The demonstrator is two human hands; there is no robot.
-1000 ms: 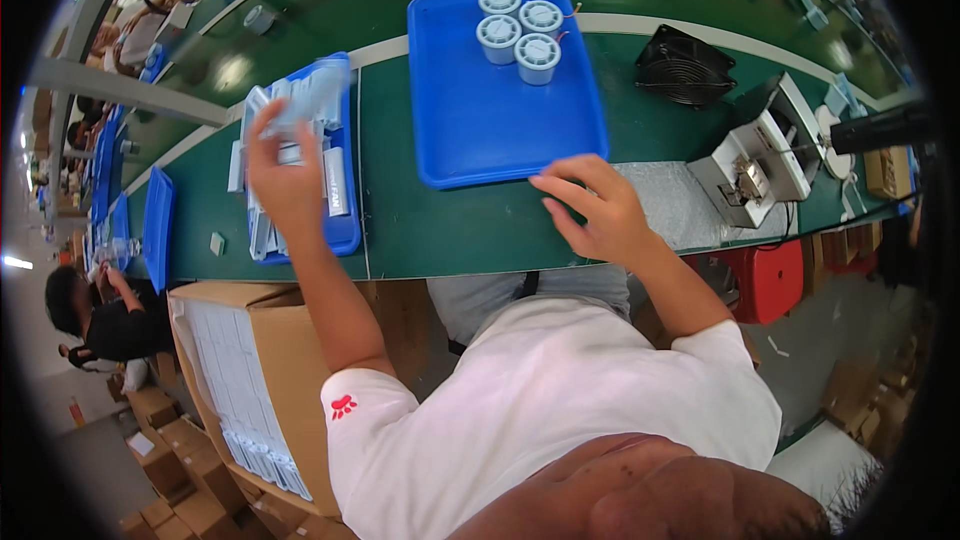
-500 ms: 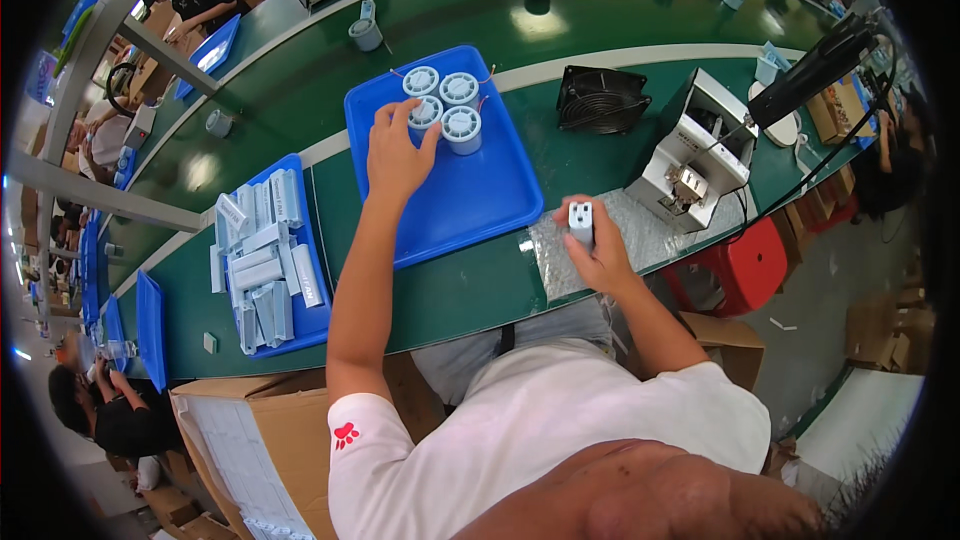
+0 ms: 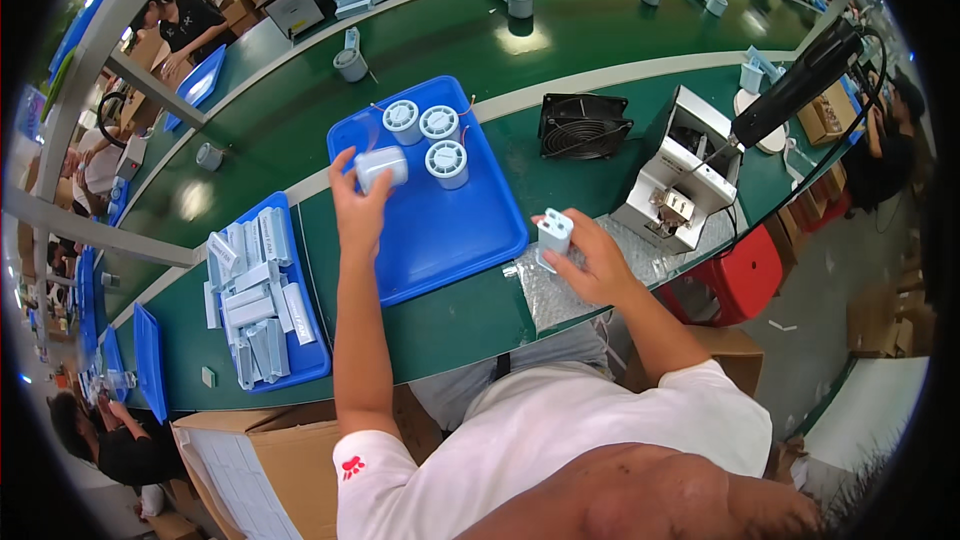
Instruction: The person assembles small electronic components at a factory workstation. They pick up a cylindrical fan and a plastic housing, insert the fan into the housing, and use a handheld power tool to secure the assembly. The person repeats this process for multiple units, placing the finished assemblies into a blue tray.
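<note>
My left hand grips a pale blue round fan head, tipped on its side and a little blurred, above the left part of a blue tray. Three more fan heads with slotted round tops stand in that tray, and thin wires stick out by them. In my right hand is a light blue handle, held upright with its end showing small openings. That hand hovers over a sheet of bubble wrap at the bench's near edge.
At left, a second blue tray holds several light blue handles. A black fan, a white-and-metal fixture and a black electric screwdriver stand at right. Handheld fans lie along the green conveyor. A red stool sits below.
My left hand has lifted one fan head from the group and drawn it back toward me. My right hand has shifted slightly left and tilted the handle.
</note>
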